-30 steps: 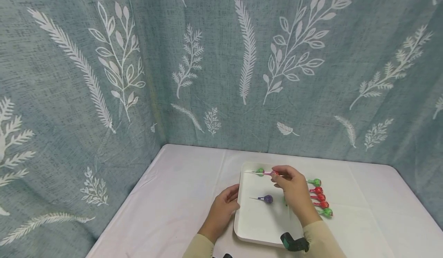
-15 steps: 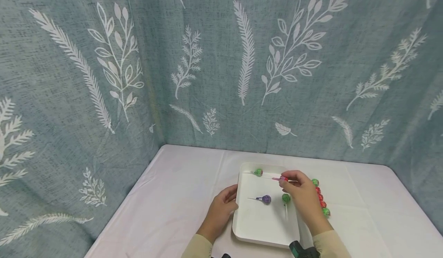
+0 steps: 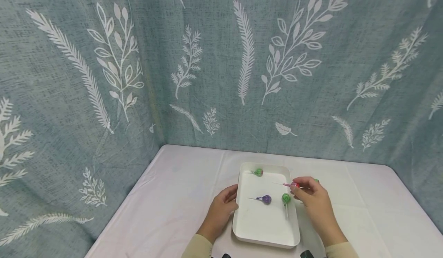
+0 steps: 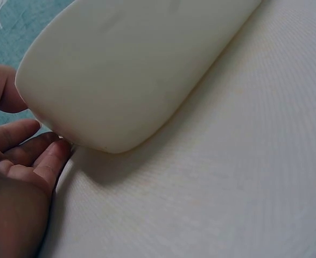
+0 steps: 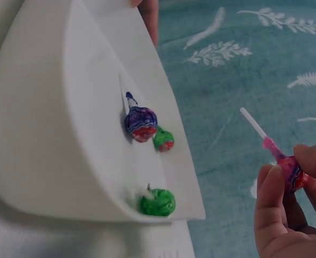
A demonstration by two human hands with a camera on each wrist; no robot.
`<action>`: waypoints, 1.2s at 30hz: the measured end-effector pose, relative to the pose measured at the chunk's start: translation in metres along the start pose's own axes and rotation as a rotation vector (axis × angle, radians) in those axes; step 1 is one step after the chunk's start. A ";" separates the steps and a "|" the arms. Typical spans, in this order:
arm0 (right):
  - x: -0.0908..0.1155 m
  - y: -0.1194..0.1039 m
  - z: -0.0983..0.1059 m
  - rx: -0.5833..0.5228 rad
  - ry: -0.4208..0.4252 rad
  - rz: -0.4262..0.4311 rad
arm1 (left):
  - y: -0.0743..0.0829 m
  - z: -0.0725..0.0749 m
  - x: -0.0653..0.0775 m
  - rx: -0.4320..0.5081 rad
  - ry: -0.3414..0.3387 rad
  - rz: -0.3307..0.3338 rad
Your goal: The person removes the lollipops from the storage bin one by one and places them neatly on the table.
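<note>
My right hand [image 3: 314, 199] pinches a pink-and-red wrapped lollipop [image 5: 290, 171] by its candy end, its white stick pointing left. The hand is above the right rim of a white tray [image 3: 264, 227]. At the tray's left side, my left hand [image 3: 220, 212] grips the wall, fingers and thumb against the edge. Inside the tray lie a purple lollipop [image 3: 266, 199] near the middle, a green lollipop [image 3: 258, 172] at the far left and another green lollipop [image 3: 285, 198] on the right, its stick toward me.
The tray stands on a white-covered table [image 3: 187, 196]. Just beyond my right hand a bit of a green lollipop [image 3: 316, 180] shows on the cloth; my hand hides what lies behind it. A blue-green leaf-patterned curtain [image 3: 214, 65] encloses the back and left.
My right hand has carried the pink-and-red lollipop rightward and slightly nearer, from over the tray's far part to its right rim. It now covers the row of lollipops on the table. The left hand stays.
</note>
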State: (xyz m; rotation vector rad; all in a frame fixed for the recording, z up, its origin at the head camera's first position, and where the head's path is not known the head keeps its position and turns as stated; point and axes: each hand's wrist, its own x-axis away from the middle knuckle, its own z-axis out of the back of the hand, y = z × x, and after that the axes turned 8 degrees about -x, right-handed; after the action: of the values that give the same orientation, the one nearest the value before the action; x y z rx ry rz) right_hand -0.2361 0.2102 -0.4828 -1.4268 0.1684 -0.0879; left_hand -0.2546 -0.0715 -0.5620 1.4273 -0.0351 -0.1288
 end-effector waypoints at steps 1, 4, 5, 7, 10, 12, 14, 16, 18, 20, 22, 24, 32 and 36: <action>0.000 0.001 0.002 -0.005 0.003 -0.001 | 0.000 0.000 0.000 0.003 0.000 -0.001; 0.002 0.006 0.007 -0.027 0.017 0.006 | -0.001 0.000 0.000 0.011 0.005 -0.003; 0.002 0.008 0.009 -0.032 0.020 0.011 | -0.001 0.000 0.000 0.009 0.005 -0.002; 0.004 0.010 0.014 -0.025 0.031 0.021 | -0.001 0.000 0.000 0.005 0.006 -0.004; 0.005 0.014 0.022 -0.011 0.052 0.023 | 0.000 -0.001 0.000 -0.002 0.004 0.003; 0.006 0.016 0.027 0.002 0.074 0.019 | 0.000 -0.001 0.000 -0.004 0.003 0.005; 0.007 0.018 0.032 0.008 0.092 0.006 | 0.001 -0.001 0.000 -0.007 0.003 0.009; 0.008 0.021 0.037 0.012 0.102 -0.004 | 0.000 0.000 0.000 -0.015 0.004 0.007; 0.010 0.025 0.042 0.023 0.108 -0.024 | 0.000 0.000 0.000 -0.017 0.004 0.004; 0.012 0.028 0.048 0.036 0.109 -0.051 | 0.000 0.001 0.000 -0.017 0.002 0.004; 0.014 0.032 0.054 0.060 0.113 -0.072 | 0.000 0.001 0.000 -0.014 -0.001 0.001; 0.015 0.034 0.059 0.085 0.118 -0.091 | 0.000 0.000 0.000 -0.006 -0.002 0.001; 0.020 0.044 0.075 0.114 0.131 -0.177 | -0.001 -0.001 0.000 0.015 0.003 0.000; 0.021 0.050 0.079 0.133 0.136 -0.215 | -0.001 -0.001 0.000 0.024 -0.002 0.004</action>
State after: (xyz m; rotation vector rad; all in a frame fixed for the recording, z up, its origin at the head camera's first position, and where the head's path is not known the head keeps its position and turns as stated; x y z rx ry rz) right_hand -0.2041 0.2916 -0.5227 -1.3030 0.1184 -0.3674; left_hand -0.2548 -0.0705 -0.5633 1.4514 -0.0411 -0.1272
